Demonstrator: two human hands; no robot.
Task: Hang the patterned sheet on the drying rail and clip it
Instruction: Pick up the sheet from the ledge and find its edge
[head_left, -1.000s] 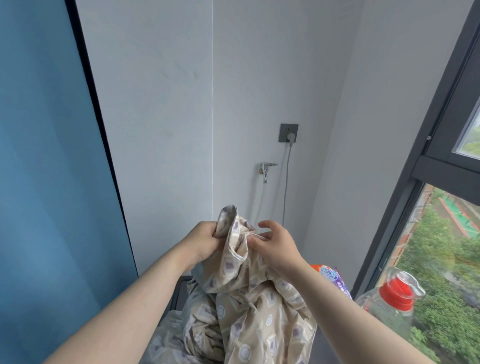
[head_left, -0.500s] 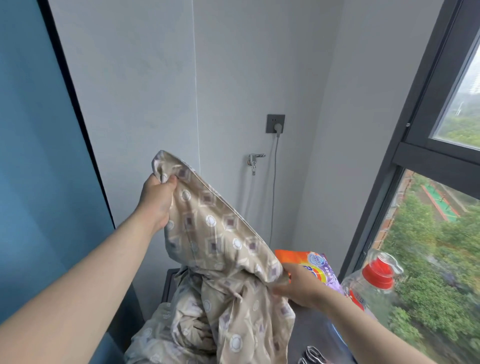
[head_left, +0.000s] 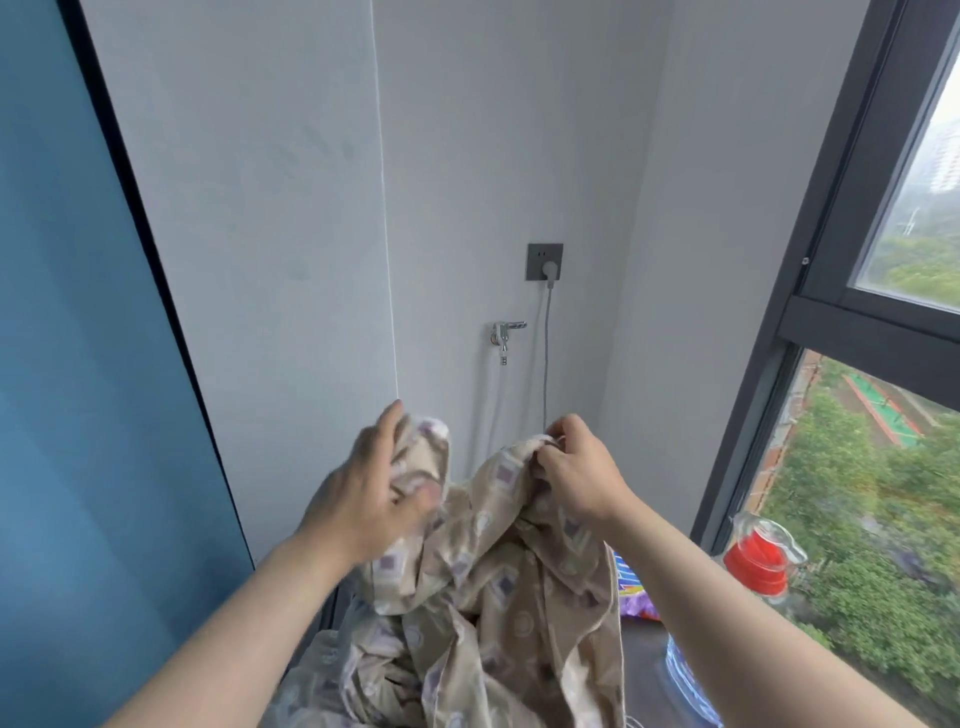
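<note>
Both hands grip the soft, floppy patterned sheet (head_left: 493, 587): left hand (head_left: 371, 499) and right hand (head_left: 574, 475) pinch its top edge. Corners look best to hold.

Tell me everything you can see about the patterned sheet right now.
The beige patterned sheet looks like soft, thin fabric printed with purple squares and white circles, with a pale piped edge. It is bunched and crumpled, not spread, hanging down out of the bottom of the view. The left hand grips one raised fold and the right hand pinches another beside it. No rail or clip is in view.
</note>
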